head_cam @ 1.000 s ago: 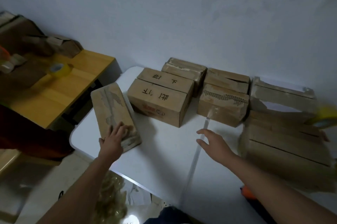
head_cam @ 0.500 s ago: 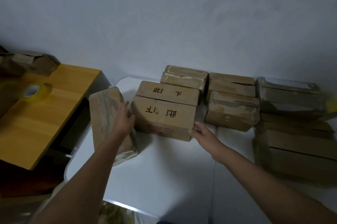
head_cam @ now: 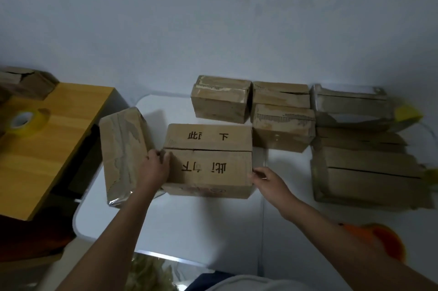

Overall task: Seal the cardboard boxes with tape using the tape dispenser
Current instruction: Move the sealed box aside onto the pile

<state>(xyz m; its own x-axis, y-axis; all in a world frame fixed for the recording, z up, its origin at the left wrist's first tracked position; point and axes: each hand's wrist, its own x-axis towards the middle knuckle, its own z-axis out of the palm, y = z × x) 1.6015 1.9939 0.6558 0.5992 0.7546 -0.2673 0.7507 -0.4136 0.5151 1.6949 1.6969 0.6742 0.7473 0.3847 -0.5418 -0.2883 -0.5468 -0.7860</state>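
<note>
Gripping brown printed cardboard box (head_cam: 208,160) at frame centre on white table (head_cam: 189,224): left hand (head_cam: 156,167) clasping its left end, right hand (head_cam: 267,181) pinching its right edge; yellow tape roll (head_cam: 25,121) lying far left.

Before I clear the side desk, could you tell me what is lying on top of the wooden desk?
On the wooden desk lie a yellow tape roll and, at the back, a torn cardboard box. The frame's left edge cuts off the rest.

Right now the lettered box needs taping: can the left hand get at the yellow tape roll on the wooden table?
Probably yes. The left hand grips the lettered box, but the tape roll lies uncovered on the wooden table, with only the taped box beside the path.
</note>
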